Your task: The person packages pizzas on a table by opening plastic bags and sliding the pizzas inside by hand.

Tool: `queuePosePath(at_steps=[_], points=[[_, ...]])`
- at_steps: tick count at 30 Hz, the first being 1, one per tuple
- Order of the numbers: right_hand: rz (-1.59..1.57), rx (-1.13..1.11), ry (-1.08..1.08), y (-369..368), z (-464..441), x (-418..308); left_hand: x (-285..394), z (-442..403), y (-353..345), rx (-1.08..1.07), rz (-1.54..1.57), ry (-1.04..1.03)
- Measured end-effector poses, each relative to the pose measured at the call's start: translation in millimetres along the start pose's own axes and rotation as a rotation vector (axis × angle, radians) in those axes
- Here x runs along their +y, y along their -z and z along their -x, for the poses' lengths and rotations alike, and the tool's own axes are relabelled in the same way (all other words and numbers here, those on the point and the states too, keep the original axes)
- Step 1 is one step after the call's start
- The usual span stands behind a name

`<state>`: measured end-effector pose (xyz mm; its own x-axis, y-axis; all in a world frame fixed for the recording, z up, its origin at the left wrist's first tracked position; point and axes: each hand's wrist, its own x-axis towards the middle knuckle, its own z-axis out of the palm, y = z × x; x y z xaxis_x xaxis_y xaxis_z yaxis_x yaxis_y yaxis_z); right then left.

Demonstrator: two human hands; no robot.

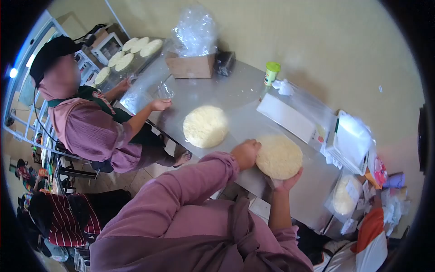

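A round flat pizza base (280, 157) with a pale, shredded cheese-like topping is held just above the metal table. My left hand (247, 153) is closed at its left edge, fingertips against the rim. Beneath its lower right edge, my right hand (288, 180) grips it from below, with the fingers partly hidden by the disc. A second pale topped pizza base (205, 127) lies flat on the table, left of my hands.
A co-worker (95, 113) stands at left, holding a clear plastic bag (166, 88). Several more bases (151, 48) lie at the table's far end. A cardboard box (190, 66), green cup (272, 73), white flat box (287, 115) and bagged base (345, 195) stand around the metal table (244, 109).
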<state>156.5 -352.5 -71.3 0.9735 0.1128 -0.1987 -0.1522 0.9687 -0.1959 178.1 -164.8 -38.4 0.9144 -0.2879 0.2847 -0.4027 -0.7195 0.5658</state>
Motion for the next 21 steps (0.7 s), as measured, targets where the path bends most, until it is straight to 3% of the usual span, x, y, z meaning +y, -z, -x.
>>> queuePosePath(at_steps=[11,19,21], points=[[-0.057,0.0,-0.075,-7,-25,-5,-1,-10,6,0.036,-0.119,0.148],[-0.113,-0.056,-0.105,-8,-52,-2,-4,-19,-16,-0.142,-0.059,0.519],[-0.117,-0.076,-0.126,-2,-59,-4,2,-20,-13,-0.132,-0.062,0.519]])
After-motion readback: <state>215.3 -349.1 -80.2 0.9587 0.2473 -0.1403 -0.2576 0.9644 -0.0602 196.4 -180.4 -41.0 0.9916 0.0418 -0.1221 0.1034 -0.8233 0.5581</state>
